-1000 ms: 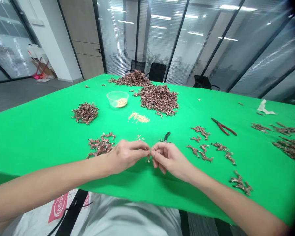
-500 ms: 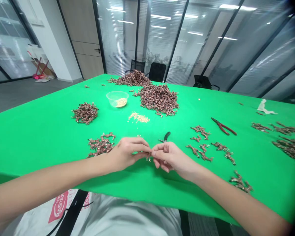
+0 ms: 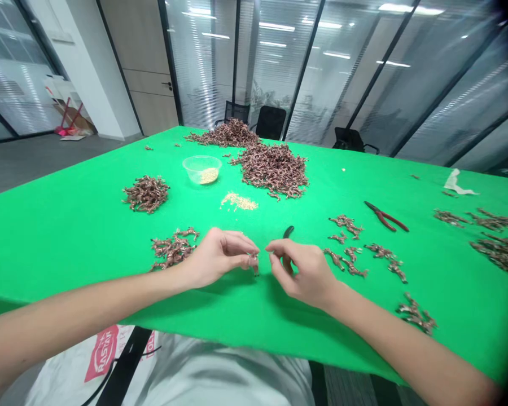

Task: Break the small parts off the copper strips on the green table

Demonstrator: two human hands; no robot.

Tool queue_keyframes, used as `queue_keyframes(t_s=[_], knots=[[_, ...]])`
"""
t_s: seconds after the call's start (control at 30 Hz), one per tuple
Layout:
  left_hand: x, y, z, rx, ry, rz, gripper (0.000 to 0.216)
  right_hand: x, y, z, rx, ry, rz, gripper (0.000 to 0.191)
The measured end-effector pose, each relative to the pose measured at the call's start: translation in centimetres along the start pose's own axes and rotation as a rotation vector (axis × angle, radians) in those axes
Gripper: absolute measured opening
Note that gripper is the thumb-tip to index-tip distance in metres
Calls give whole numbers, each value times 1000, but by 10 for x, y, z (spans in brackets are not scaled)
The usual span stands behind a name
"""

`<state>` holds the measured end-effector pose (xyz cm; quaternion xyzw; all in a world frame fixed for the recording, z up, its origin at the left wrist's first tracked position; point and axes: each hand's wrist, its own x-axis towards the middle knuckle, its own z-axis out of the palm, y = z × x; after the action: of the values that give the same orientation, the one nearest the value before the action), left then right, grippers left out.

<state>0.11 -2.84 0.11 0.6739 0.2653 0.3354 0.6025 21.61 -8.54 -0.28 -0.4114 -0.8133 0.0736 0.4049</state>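
Between the thumb and fingers of my left hand (image 3: pixel 220 256) is a small brown animal figurine (image 3: pixel 254 264), its legs pointing down. My right hand (image 3: pixel 305 270) is just to the right of it, apart from the figurine, thumb and forefinger tips close together in a pinch. Anything in that pinch is too small to make out. Beyond my right hand a tool with a black handle (image 3: pixel 288 231) lies partly hidden. A small heap of similar brown figurines (image 3: pixel 171 250) lies beside my left wrist. Tiny pale yellow pieces (image 3: pixel 239 201) are scattered ahead of my hands.
A clear plastic bowl (image 3: pixel 202 171) holds more pale pieces. Large brown figurine piles (image 3: pixel 275 172) stand behind it, with a smaller pile (image 3: pixel 146 193) at left. Red-handled pliers (image 3: pixel 385 217) lie at right, near loose figurines (image 3: pixel 351 268) on the green cloth (image 3: pixel 68 237).
My right hand has come away from the figurine, moving slightly right and turning back-up. My left hand keeps hold of the figurine, which now shows more plainly.
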Motion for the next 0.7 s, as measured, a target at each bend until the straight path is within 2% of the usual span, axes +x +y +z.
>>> queue_keyframes(t_s=[0.03,0.1,0.7], knots=[[0,0,0,-30,-6,-17,17,-1,1,1,-82,4,-98,12],[1,0,-1,-63,-28,-52,17,-3,3,3,-165,-11,-176,12],[0,-3,-2,-88,-87,-122,20,-3,6,9,-197,-58,-186,10]])
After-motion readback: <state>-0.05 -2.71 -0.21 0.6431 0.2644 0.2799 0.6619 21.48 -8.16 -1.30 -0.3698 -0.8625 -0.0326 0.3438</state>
